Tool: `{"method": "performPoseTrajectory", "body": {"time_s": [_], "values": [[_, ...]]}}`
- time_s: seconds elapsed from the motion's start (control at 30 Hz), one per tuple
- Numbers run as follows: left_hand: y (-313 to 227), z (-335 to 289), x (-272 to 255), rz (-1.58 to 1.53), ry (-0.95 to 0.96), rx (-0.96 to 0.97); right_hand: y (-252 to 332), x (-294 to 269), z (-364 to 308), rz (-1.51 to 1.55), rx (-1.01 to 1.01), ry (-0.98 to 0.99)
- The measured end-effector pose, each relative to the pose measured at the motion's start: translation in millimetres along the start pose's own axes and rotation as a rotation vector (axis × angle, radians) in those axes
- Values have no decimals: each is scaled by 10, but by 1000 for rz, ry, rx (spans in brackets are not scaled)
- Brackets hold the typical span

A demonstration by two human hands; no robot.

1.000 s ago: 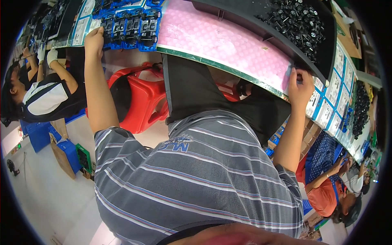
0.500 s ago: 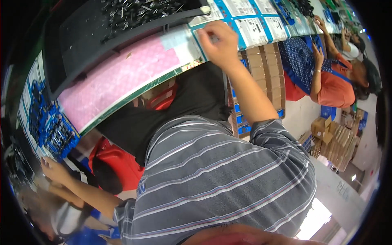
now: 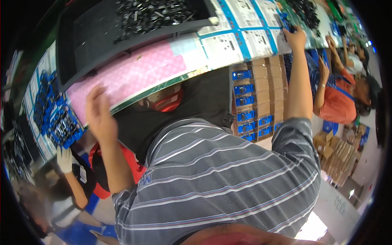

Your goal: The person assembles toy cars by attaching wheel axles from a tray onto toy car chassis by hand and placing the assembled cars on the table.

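My left hand (image 3: 100, 112) is over the near left edge of the pink padded mat (image 3: 132, 71); its fingers are stretched out, apart, holding nothing, and blurred. My right arm reaches far to the right along the bench. There my right hand (image 3: 296, 38) has its fingers closed on a blue plastic part (image 3: 284, 20) with dark bits, at the end of the labelled sheets; its lower side is hidden by the fingers. A large black tray (image 3: 87, 47) lies beyond the mat, with a heap of small black and shiny pieces (image 3: 151, 18) in it.
Blue plastic parts (image 3: 63, 126) are piled at the bench's left end. Taped white printed sheets (image 3: 222, 49) cover the right side. A cardboard box with blue parts (image 3: 245, 102) stands below the edge. A co-worker in orange (image 3: 339, 98) sits right; a gloved hand (image 3: 64, 159) shows left.
My right hand has moved right, from the printed sheets to the blue part. My left hand has come from beside the left pile of blue parts to the pink mat.
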State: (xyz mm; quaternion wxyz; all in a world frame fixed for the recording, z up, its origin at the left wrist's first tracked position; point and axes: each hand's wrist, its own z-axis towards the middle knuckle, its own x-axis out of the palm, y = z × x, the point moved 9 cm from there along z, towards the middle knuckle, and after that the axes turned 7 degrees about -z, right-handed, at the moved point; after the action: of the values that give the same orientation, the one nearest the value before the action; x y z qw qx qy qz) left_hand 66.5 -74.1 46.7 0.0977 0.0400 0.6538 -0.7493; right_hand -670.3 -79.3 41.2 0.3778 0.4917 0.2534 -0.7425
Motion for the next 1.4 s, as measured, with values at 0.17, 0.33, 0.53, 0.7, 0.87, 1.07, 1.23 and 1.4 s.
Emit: {"method": "performPoseTrajectory", "body": {"time_s": [0.17, 0.33, 0.53, 0.7, 0.87, 1.07, 1.23, 1.4], "values": [[95, -194, 1066, -367, 383, -237, 1473, -916, -1004, 702, -2, 123], [66, -194, 1661, -855, 599, -249, 3164, -1822, -1844, 1150, -742, 193], [281, 51, 1218, -887, 357, -353, 3721, -1659, -1195, 1319, -957, 147], [553, 109, 1048, -869, 366, -393, 4490, -987, -1133, 439, -1087, 605], [501, 47, 1057, -927, 400, -404, 4425, -1427, -1233, 532, -976, 158], [505, 65, 1042, -948, 376, -379, 3994, -1544, -1858, 1012, -563, 314], [475, 97, 1084, -977, 417, -380, 4101, -1588, -2407, 1027, -734, 184], [451, 70, 1114, -938, 444, -342, 4120, -1383, -2476, 1045, -660, 270]]}}
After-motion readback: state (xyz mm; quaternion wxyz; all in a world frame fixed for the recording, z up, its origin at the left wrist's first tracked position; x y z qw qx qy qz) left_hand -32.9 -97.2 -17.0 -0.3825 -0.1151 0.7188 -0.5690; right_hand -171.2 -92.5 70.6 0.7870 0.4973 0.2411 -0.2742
